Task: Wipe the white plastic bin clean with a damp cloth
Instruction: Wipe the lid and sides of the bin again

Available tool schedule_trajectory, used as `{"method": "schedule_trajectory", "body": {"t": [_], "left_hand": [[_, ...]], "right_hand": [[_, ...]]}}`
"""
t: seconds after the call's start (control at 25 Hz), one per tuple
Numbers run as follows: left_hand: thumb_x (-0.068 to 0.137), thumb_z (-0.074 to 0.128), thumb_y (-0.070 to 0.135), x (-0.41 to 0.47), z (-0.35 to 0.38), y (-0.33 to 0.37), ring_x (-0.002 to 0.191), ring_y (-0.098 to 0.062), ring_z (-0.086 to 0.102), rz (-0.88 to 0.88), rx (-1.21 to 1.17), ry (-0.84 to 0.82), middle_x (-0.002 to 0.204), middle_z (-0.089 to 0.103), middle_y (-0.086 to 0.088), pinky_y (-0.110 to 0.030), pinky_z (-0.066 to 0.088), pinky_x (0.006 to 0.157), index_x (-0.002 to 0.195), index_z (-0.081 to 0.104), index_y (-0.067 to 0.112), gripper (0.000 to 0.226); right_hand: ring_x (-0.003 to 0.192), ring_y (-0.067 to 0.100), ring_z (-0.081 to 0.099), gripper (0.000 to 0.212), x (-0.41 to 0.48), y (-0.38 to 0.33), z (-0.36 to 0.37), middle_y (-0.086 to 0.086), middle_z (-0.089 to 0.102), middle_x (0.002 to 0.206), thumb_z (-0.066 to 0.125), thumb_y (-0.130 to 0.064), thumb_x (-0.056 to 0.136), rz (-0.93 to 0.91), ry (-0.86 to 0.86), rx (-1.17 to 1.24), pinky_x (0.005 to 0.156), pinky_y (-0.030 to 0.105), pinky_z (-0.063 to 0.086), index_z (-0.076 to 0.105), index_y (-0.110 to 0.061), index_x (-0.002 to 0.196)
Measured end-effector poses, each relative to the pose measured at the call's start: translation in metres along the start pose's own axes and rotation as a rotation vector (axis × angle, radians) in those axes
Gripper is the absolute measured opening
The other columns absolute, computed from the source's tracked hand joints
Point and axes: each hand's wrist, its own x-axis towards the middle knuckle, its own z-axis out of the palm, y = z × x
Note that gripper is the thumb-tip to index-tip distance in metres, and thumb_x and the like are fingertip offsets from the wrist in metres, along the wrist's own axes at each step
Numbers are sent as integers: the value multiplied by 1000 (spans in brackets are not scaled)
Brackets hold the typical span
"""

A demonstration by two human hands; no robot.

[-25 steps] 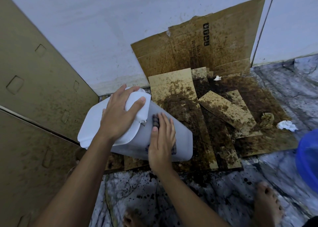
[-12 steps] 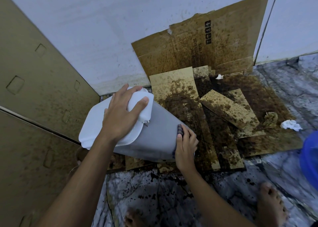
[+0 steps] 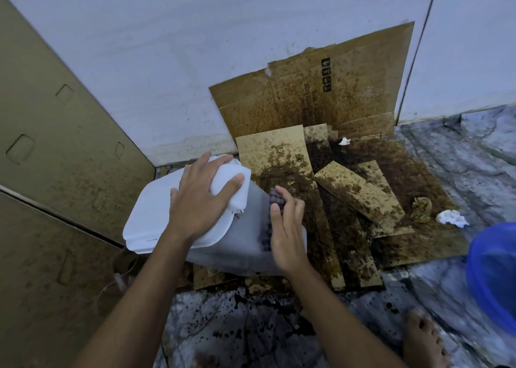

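The white plastic bin (image 3: 237, 245) lies tilted on its side over stained cardboard, its lidded top (image 3: 150, 214) toward the left. My left hand (image 3: 201, 200) grips the lid end and holds the bin steady. My right hand (image 3: 284, 225) presses a dark checked cloth (image 3: 275, 200) flat against the bin's upper side wall. Only a strip of the cloth shows beside and under my fingers.
Flattened cardboard (image 3: 349, 200) soaked with brown stains covers the floor and leans on the white wall. Crumpled tissues (image 3: 452, 218) lie at the right. A blue basin (image 3: 494, 272) sits at the right edge. Tan panels (image 3: 55, 158) stand left. My bare foot (image 3: 424, 339) rests on the spattered marble floor.
My right hand slid with the cloth from the bin's bottom end back up its side toward the lid. The left hand kept its grip on the lid end.
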Motion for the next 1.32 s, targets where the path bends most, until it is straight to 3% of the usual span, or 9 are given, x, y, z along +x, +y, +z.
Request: {"method": "schedule_trajectory", "body": {"t": [0.08,0.24,0.4,0.6,0.76,0.84,1.0,1.16,1.32], "left_hand": [[79,23,88,-1,1,3,153,-9,12,-10,9,-10,164,18,25,-68,11,117,140,38,61,68],[91,9,75,-4,-2,8,155,-10,4,-49,-97,-49,166,14,23,-63,-4,120,142,37,63,59],[91,6,73,-8,3,19,156,-11,3,-69,-227,-94,166,17,21,-58,-8,122,113,30,90,37],[88,11,77,2,16,9,154,-11,17,14,-284,-39,163,31,15,-60,5,122,104,36,87,31],[90,41,73,-12,2,-2,150,-7,25,13,-264,52,159,35,21,-62,10,122,112,45,76,22],[90,50,72,-22,-9,-22,152,-12,23,-36,-171,99,160,32,21,-64,6,122,123,51,66,34],[71,37,91,-32,-25,-80,153,-22,20,-123,-42,95,164,26,16,-66,5,120,139,49,56,78],[75,42,92,-36,-28,-114,154,-27,14,-184,-2,13,167,16,12,-66,3,119,142,45,58,75],[69,51,91,-38,-23,-120,154,-22,16,-135,-148,-56,166,16,5,-55,22,122,142,47,54,82]], "right_hand": [[127,-9,39,49,4,-36,-8,-13,30,134,30,-53,102,-66,-25,121,94,3,36,36,-36,147],[132,-9,38,50,9,-85,-12,-7,30,138,28,-43,106,-199,-44,205,97,-1,31,33,-28,153],[130,5,29,44,10,-95,-3,-20,24,130,27,-42,108,-241,-96,-24,101,6,29,32,-36,151],[134,10,15,43,13,-92,-7,-21,14,149,32,-42,107,-193,-109,-270,115,45,27,39,-39,148],[140,15,13,42,11,-94,-17,-21,5,157,33,-39,108,-162,-174,-290,114,37,26,39,-38,150],[142,23,18,42,9,-92,-22,-20,7,156,34,-39,108,-163,-160,-322,115,40,28,40,-39,149],[142,24,23,40,4,-85,-35,-20,11,155,34,-37,108,-162,-144,-343,115,41,30,43,-43,146],[141,24,26,39,0,-79,-46,-20,13,155,33,-39,108,-121,-128,-340,113,41,33,45,-47,144],[132,13,33,38,-2,-75,-53,-15,16,154,34,-35,108,-126,-102,-325,109,34,37,49,-44,142]]}}
